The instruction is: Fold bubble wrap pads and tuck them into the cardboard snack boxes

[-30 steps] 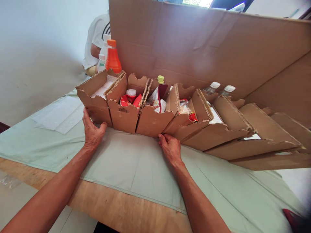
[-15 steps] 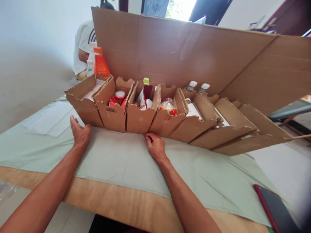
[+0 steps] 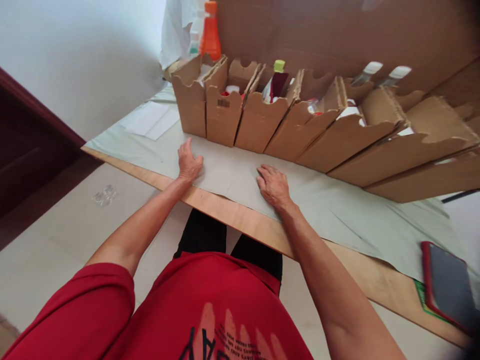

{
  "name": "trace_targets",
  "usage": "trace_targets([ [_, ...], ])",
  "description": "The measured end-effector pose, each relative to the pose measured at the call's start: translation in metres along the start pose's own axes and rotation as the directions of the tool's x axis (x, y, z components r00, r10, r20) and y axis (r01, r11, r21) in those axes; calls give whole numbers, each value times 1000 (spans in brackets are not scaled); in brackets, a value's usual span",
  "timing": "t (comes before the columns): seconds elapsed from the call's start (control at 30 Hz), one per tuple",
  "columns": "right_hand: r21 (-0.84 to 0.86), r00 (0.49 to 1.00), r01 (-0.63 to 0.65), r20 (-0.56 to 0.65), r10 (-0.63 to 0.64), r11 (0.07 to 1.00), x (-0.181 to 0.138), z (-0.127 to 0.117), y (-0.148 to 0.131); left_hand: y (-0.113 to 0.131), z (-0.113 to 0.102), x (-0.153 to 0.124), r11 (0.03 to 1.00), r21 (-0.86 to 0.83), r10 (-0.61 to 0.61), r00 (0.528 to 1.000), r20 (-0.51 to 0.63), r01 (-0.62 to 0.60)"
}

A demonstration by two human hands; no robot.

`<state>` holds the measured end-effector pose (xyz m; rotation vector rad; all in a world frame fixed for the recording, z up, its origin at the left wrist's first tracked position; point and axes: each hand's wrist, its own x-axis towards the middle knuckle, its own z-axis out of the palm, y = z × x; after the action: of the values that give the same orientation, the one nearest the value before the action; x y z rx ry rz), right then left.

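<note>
My left hand [image 3: 188,162] lies flat on the pale green cloth [image 3: 232,175], fingers together and stretched toward the leftmost cardboard box [image 3: 190,97], a short gap away. My right hand [image 3: 273,184] rests palm down on the cloth with fingers loosely spread, in front of the row of open cardboard boxes [image 3: 300,125]. Neither hand holds anything. The boxes hold packets and bottles, among them a yellow-capped bottle [image 3: 278,70] and two white-capped bottles [image 3: 382,72].
A tall cardboard sheet [image 3: 337,30] stands behind the boxes. An orange bottle [image 3: 210,32] and a person in a white shirt [image 3: 176,30] are at the far left end. A red-cased phone [image 3: 448,285] lies at the table's right edge. White sheets [image 3: 150,120] lie left.
Both hands have drawn back from the boxes and now lie flat on the cloth. The view has tilted down, showing my red shirt and the table's front edge.
</note>
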<state>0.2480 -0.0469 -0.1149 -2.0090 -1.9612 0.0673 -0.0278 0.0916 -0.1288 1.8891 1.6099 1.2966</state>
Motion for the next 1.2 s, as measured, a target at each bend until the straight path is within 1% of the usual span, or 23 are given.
trace_targets([
  [0.1,-21,1000,10,-14,-10,1000,-9,-1,1,6,-7,-11,1000,10,20,1000,22,-20],
  [0.23,-41,1000,27,-14,-27,999,-13,-1,1,10,-11,-17,999,44,0,999,43,-2],
  [0.4,-68,999,31,-33,-33,997,-11,3,1,10,-12,-20,997,76,-32,997,68,27],
  [0.6,-72,998,35,-54,-39,997,-11,6,4,9,-11,-20,993,111,-36,997,66,29],
  [0.77,-67,999,22,-41,-25,998,-11,4,5,10,-11,-20,991,134,-34,997,67,25],
  [0.93,-78,1000,8,-13,-9,997,-13,-2,1,16,-15,-23,991,130,-32,998,60,24],
  [1.2,-67,999,-24,-35,22,997,-20,-9,-2,22,-19,-29,996,82,12,998,62,-17],
])
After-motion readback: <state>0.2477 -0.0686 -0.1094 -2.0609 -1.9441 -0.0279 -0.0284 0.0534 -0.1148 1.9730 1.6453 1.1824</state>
